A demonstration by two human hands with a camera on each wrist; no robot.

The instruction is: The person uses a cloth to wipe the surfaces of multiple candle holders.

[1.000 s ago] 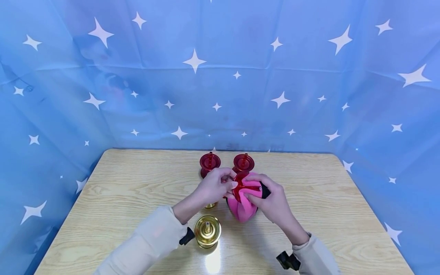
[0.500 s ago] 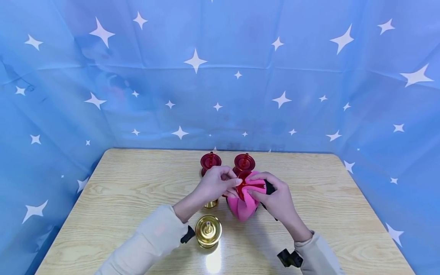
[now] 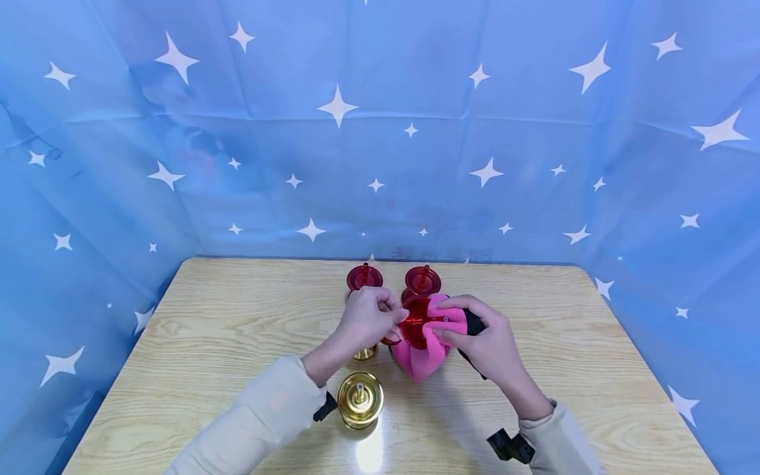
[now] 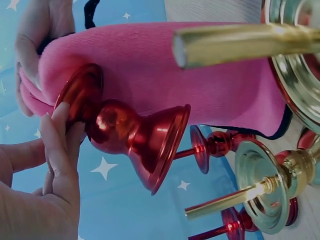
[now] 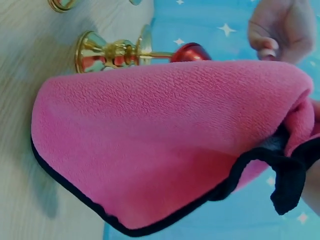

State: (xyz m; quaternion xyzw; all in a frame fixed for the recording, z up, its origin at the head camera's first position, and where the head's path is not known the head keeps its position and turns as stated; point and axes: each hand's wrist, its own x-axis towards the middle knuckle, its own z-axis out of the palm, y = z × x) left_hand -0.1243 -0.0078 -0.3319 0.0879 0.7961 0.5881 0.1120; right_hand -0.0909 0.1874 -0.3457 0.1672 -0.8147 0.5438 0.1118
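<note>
A glossy red candlestick [image 3: 417, 323] is held tilted above the table, its dish facing right and its spike pointing right. My left hand [image 3: 369, 315] pinches the edge of the dish; in the left wrist view, fingertips lie at its rim, with the bulbous stem and flared base [image 4: 159, 147] standing free. My right hand [image 3: 488, 338] grips a pink cloth [image 3: 418, 364] with black edging, gathered between thumb and fingers against the dish and spike. The rest of the cloth hangs down, and in the right wrist view it covers most of the candlestick.
Two red candlesticks [image 3: 364, 277] stand upright at the back, close behind the hands. A gold candlestick [image 3: 359, 399] stands in front by the left forearm, another gold one [image 3: 365, 353] partly hidden under the left hand. The wooden table [image 3: 249, 290] ends at a blue star-patterned curtain [image 3: 267, 145].
My right hand has shifted slightly right with the pinched cloth, uncovering more of the dish. The candlestick has turned a little, its dish now facing the head camera more. My left hand stays nearly in place.
</note>
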